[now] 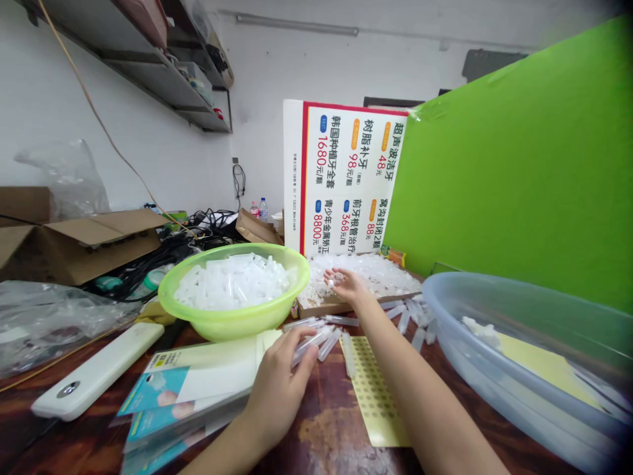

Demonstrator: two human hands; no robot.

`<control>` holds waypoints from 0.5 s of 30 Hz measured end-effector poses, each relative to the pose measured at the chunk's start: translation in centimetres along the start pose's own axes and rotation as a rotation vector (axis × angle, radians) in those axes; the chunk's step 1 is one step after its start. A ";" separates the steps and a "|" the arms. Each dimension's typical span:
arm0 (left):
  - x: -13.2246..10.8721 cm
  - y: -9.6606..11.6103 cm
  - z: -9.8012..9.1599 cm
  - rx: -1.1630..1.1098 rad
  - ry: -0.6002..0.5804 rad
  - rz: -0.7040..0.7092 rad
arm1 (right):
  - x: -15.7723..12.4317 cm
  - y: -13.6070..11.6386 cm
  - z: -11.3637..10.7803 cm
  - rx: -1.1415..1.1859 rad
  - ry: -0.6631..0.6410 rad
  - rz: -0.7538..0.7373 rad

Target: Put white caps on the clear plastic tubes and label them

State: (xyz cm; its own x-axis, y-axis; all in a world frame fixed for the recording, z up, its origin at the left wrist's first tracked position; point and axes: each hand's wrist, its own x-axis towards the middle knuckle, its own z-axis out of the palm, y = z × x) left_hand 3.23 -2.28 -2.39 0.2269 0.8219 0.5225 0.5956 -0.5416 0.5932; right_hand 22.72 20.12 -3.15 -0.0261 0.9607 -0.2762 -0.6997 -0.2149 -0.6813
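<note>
My left hand (281,382) is low in the middle of the head view, its thumb and fingers closed around a clear plastic tube (305,347). More clear tubes (330,344) lie loose beside its fingertips on the dark red table. Farther forward, my right hand (349,287) is turned palm up with curled fingers. Small white caps (331,283) rest at its fingers. It hovers over a shallow cardboard tray (321,308) heaped with small white pieces (380,274). Under my right forearm lies a yellow sticker sheet (368,389), with one tube on its top edge.
A green basin (198,320) piled with clear tubes stands left. At right is a translucent blue basin (459,349) holding white pieces and yellow paper. Printed packets (173,389) and a white sealer-like device (103,369) lie at left. A green board (519,178) stands behind.
</note>
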 end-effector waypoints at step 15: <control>-1.0 -1.1 2.5 0.659 -0.279 0.436 | -2.2 -5.3 1.5 0.012 0.148 -0.189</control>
State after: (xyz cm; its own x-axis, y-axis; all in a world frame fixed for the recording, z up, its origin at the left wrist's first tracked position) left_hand 4.23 -2.06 -5.11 0.6721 0.6232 0.3999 0.7191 -0.6782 -0.1516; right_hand 25.38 19.39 2.12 0.2104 0.9473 -0.2414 -0.6908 -0.0306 -0.7224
